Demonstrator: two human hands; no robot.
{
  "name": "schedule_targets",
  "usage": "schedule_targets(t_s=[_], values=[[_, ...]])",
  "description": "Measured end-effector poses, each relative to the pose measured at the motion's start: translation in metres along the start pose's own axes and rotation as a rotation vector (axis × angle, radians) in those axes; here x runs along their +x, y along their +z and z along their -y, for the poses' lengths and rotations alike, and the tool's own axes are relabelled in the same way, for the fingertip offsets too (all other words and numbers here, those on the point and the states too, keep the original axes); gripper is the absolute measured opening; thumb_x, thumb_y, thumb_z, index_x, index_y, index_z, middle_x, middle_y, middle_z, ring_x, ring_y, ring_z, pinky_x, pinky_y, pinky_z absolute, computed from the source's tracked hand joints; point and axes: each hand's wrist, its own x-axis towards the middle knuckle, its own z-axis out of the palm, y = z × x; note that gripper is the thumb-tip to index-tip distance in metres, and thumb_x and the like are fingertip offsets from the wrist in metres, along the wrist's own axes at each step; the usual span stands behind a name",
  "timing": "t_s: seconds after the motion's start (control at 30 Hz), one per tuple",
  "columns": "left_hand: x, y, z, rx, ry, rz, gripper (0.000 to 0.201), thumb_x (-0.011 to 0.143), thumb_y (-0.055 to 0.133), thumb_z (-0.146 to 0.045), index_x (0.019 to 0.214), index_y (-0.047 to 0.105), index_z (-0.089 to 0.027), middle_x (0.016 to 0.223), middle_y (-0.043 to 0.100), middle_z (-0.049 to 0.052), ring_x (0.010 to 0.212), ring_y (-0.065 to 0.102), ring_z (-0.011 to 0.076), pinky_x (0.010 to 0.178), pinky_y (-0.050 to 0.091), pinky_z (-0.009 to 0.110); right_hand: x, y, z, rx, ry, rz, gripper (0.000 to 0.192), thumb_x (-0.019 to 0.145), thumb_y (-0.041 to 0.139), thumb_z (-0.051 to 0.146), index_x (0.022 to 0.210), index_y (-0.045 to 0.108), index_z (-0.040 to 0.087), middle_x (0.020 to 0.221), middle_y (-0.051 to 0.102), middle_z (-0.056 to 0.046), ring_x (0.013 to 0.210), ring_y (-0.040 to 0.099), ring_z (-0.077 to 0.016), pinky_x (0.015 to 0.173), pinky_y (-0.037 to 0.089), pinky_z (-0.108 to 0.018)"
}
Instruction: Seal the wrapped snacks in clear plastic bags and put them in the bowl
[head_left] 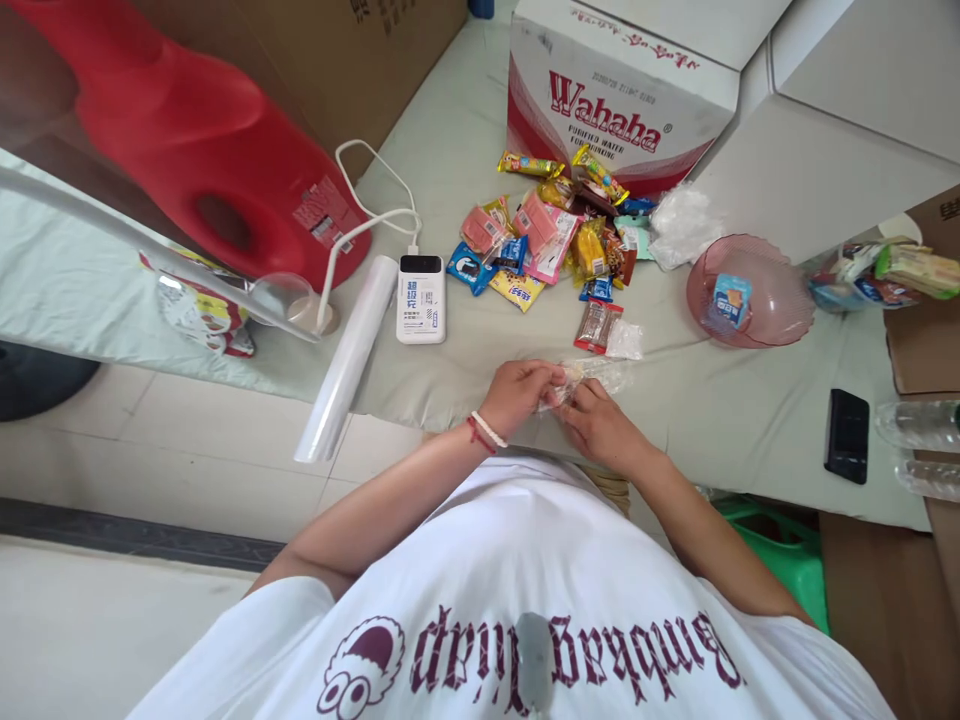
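Both my hands meet at the near edge of the cloth-covered table (735,420). My left hand (517,393), with a red and white bracelet on the wrist, and my right hand (596,420) pinch a small clear plastic bag (592,375) between them. What lies inside the bag is too small to tell. Just beyond it rests a brown snack packet (598,325). A heap of colourful wrapped snacks (551,240) sits further back.
A pink bowl (780,300) with one blue packet stands to the right. A white power bank (421,298) with cable, a roll of clear bags (349,360), a red jug (217,160), a Wahaha carton (607,100) and a black phone (847,435) surround the work spot.
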Motion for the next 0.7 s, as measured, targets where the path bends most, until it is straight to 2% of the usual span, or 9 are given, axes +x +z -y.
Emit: schedule_targets(t_s=[0.07,0.17,0.23,0.3,0.37,0.4,0.5,0.6,0.7], values=[[0.01,0.015,-0.001,0.329,0.147,-0.056,0.027,0.093,0.052,-0.023,0.098,0.078,-0.019,0.099,0.073,0.008,0.091,0.067,0.0215,0.078,0.052,0.033,-0.004,-0.001,-0.005,0.133,0.064,-0.067,0.04,0.104,0.041,0.026,0.136,0.065,0.023,0.101,0.065,-0.01,0.103,0.056,-0.0271,0.095,0.05,-0.044],[0.012,0.028,0.002,0.742,0.279,-0.091,0.022,0.094,0.059,-0.026,0.096,0.08,-0.024,0.104,0.067,0.01,0.105,0.061,0.0267,0.084,0.05,0.036,-0.004,0.0,-0.016,0.173,0.394,-0.195,0.044,0.106,0.038,0.031,0.145,0.055,0.019,0.097,0.068,-0.009,0.096,0.062,-0.0256,0.089,0.051,-0.039],[0.011,0.032,0.006,0.838,0.294,-0.126,0.022,0.093,0.063,-0.029,0.107,0.079,-0.024,0.106,0.064,0.011,0.107,0.058,0.0285,0.086,0.049,0.038,0.0,0.001,-0.022,0.029,0.607,-0.21,0.044,0.103,0.046,0.033,0.143,0.056,0.017,0.1,0.067,-0.012,0.099,0.061,-0.0284,0.088,0.05,-0.04],[0.011,0.032,0.01,0.858,0.283,-0.232,0.045,0.088,0.071,-0.034,0.132,0.068,-0.024,0.118,0.061,0.013,0.114,0.055,0.0315,0.094,0.047,0.043,0.003,-0.003,-0.025,-0.124,0.687,-0.178,0.036,0.098,0.056,0.033,0.128,0.066,0.017,0.107,0.064,-0.017,0.108,0.056,-0.0334,0.092,0.049,-0.046],[0.014,0.031,0.015,0.864,0.239,-0.344,0.075,0.079,0.08,-0.041,0.146,0.054,-0.02,0.133,0.056,0.017,0.125,0.05,0.0362,0.102,0.044,0.05,0.004,-0.01,-0.024,-0.204,0.688,-0.192,0.021,0.094,0.061,0.031,0.107,0.072,0.018,0.117,0.06,-0.021,0.116,0.051,-0.038,0.096,0.046,-0.052],[0.015,0.03,0.017,0.874,0.216,-0.364,0.08,0.076,0.082,-0.045,0.145,0.053,-0.017,0.136,0.055,0.019,0.129,0.049,0.0382,0.105,0.042,0.052,0.004,-0.015,-0.021,-0.216,0.674,-0.217,0.016,0.092,0.063,0.03,0.099,0.071,0.019,0.124,0.058,-0.021,0.12,0.049,-0.0394,0.097,0.045,-0.054],[0.017,0.031,0.018,0.938,0.185,-0.286,0.059,0.08,0.078,-0.05,0.124,0.062,-0.014,0.124,0.061,0.018,0.124,0.054,0.0382,0.104,0.042,0.05,0.004,-0.026,-0.009,-0.121,0.642,-0.231,0.012,0.093,0.06,0.029,0.093,0.068,0.02,0.128,0.059,-0.018,0.109,0.056,-0.0335,0.093,0.048,-0.047],[0.013,0.037,0.012,0.975,0.179,-0.229,0.038,0.092,0.065,-0.046,0.115,0.062,-0.015,0.113,0.063,0.016,0.107,0.062,0.033,0.09,0.048,0.043,0.01,-0.026,0.008,0.081,0.595,-0.192,0.02,0.1,0.048,0.03,0.1,0.066,0.022,0.1,0.069,-0.01,0.086,0.062,-0.0249,0.081,0.05,-0.037],[0.008,0.045,0.006,0.954,0.208,-0.239,0.026,0.1,0.05,-0.034,0.117,0.061,-0.016,0.113,0.06,0.017,0.103,0.062,0.0316,0.085,0.049,0.043,0.017,-0.016,0.022,0.245,0.513,-0.286,0.03,0.105,0.039,0.037,0.107,0.065,0.021,0.101,0.071,-0.01,0.095,0.065,-0.024,0.088,0.051,-0.036]])
